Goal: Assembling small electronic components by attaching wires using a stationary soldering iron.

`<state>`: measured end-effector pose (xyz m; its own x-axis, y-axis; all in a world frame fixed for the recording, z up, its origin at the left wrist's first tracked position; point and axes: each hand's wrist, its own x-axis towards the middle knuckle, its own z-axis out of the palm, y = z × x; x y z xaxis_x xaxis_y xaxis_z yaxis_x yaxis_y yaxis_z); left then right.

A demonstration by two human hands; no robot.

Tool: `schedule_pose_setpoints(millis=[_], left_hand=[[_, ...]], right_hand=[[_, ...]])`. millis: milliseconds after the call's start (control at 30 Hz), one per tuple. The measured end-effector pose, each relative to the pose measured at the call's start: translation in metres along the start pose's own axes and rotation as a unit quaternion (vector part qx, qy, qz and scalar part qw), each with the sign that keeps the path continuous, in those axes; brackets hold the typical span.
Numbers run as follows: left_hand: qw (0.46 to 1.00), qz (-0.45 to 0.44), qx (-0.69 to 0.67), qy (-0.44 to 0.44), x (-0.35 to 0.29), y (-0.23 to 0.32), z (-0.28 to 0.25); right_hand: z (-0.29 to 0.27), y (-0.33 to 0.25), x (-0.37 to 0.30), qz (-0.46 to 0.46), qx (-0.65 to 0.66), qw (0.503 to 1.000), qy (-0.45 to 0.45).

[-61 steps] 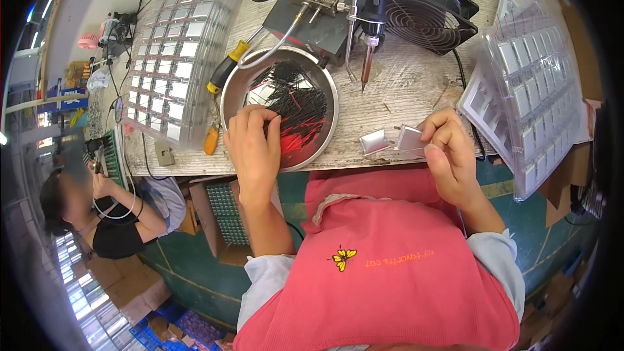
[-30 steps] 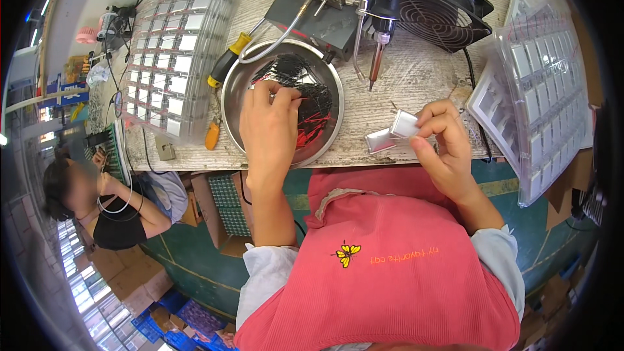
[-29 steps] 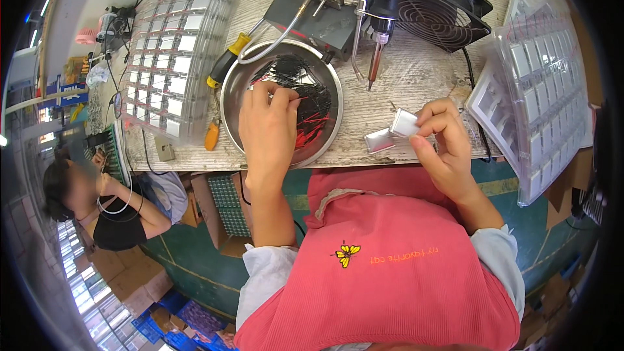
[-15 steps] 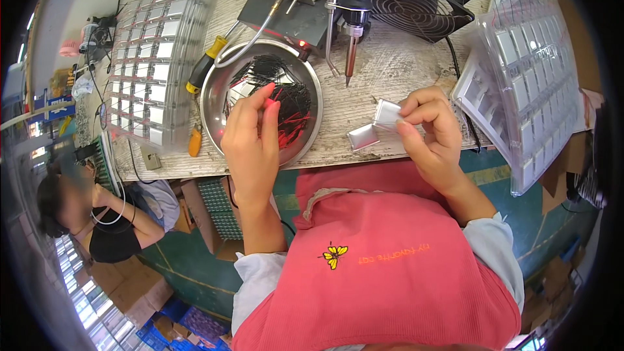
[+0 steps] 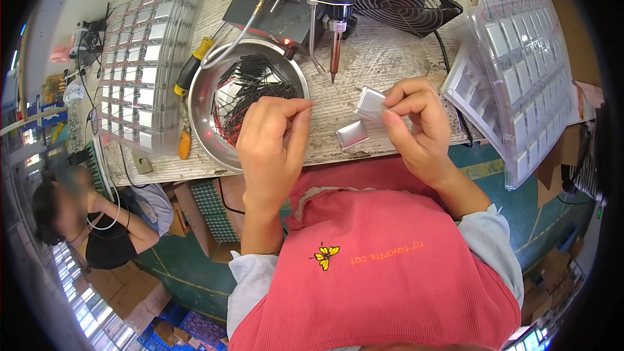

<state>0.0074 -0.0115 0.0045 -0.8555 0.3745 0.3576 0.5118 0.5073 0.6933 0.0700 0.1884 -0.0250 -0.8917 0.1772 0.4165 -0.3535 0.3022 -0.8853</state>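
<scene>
My left hand [image 5: 272,146] is over the right rim of a round metal bowl [image 5: 197,101]. Its thumb and forefinger are pinched on a thin red wire [image 5: 314,103], of which only a short end shows. Many black wires [image 5: 253,84] and some red ones lie in the bowl. Between thumb and fingers of my right hand [image 5: 421,123] is a flat silver battery cell [image 5: 370,100], tilted just above the bench. A second silver cell [image 5: 352,134] lies on the bench below it. Beyond both hands a soldering iron [image 5: 335,49] is clamped upright, tip down.
Stacked clear trays of silver cells stand at the left [image 5: 140,68] and right [image 5: 520,78]. Behind are a black fan [image 5: 403,3] and a dark box [image 5: 250,16]. A yellow-black screwdriver [image 5: 194,68] leans beside the bowl. Another person [image 5: 97,214] sits at the far left.
My left hand has moved right, from over the bowl toward the cell, with the red wire in its fingertips. My right hand still holds its cell. The whole view has shifted slightly.
</scene>
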Motion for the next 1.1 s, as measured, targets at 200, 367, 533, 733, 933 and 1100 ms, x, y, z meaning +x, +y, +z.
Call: schedule_pose_setpoints(millis=[200, 367, 533, 733, 933, 1100], left_hand=[[1.0, 0.022, 0.004, 0.018, 0.003, 0.001, 0.004], [0.999, 0.026, 0.019, 0.023, 0.004, 0.0, 0.005], [0.999, 0.029, 0.036, 0.024, 0.008, 0.003, 0.006], [0.997, 0.038, 0.056, 0.026, 0.011, 0.004, 0.007], [0.996, 0.051, 0.067, 0.029, 0.013, 0.003, 0.007], [0.995, 0.056, 0.074, 0.032, 0.015, 0.003, 0.007]], right_hand=[[0.003, 0.001, 0.003, -0.013, 0.016, 1.0, 0.008], [0.006, 0.003, 0.006, -0.003, 0.009, 1.0, 0.005], [0.01, 0.003, 0.011, 0.006, 0.013, 1.0, 0.011], [0.014, 0.005, 0.018, -0.002, 0.016, 1.0, 0.011], [0.016, 0.006, 0.022, -0.013, 0.02, 1.0, 0.017], [0.016, 0.005, 0.024, -0.021, 0.014, 1.0, 0.018]])
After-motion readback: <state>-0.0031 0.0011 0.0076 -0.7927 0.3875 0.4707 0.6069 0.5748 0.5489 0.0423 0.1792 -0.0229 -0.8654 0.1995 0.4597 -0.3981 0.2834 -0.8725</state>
